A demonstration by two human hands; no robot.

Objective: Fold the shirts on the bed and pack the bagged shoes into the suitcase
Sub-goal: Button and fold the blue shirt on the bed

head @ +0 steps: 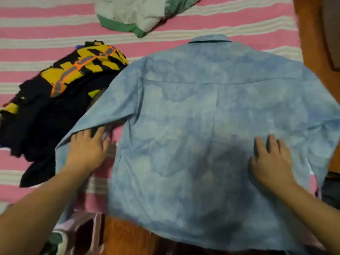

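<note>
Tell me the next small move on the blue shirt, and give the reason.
Probably fold the left sleeve inward across the back. The blue shirt already lies spread back-up on the striped bed, collar away from the person; the left hand is at that sleeve's cuff edge, and the right hand rests flat on the body, pinning it.

You see a pink and white striped bedspread (36, 21) covering the bed. Beyond its right edge runs a reddish-brown wooden surface (309, 34), and the same wood tone (125, 234) shows at the near edge below the cloth.
</note>
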